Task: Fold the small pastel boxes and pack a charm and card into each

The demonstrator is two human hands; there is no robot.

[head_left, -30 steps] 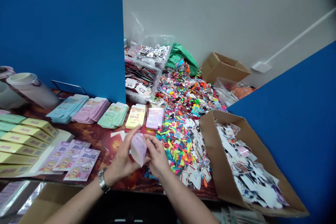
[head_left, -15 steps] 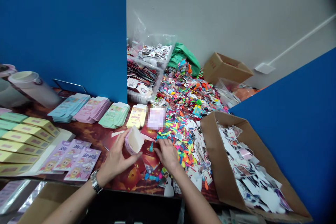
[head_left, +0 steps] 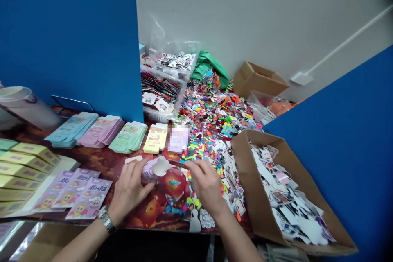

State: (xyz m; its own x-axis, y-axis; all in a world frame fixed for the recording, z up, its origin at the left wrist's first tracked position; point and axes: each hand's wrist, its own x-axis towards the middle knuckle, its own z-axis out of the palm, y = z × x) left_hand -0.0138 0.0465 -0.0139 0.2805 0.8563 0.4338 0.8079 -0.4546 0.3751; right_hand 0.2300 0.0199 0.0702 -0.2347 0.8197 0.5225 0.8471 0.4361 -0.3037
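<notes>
My left hand (head_left: 130, 190), with a metal watch on its wrist, is wrapped round a small purple printed box (head_left: 150, 170). The box lies tilted, its open white end facing right. In my right hand (head_left: 206, 182) the fingers pinch a thin, dark reddish card (head_left: 177, 164), whose left end is at the box's mouth. Under the hands lie red and orange printed cards (head_left: 152, 211). Small bright balloons (head_left: 199, 149) are heaped beside my right hand.
Flat blue, pink, green, yellow and purple boxes (head_left: 128, 136) stand in stacks behind. Purple packets (head_left: 89, 198) and yellow boxes (head_left: 23, 170) lie left. A cardboard box (head_left: 251, 188) of stickers is right. Clear bins (head_left: 181, 100) and mixed trinkets (head_left: 215, 102) are at the back.
My left hand has tipped the purple box over to the right. My right hand has taken hold of the reddish card and raised it to the box's opening. The view has shifted slightly.
</notes>
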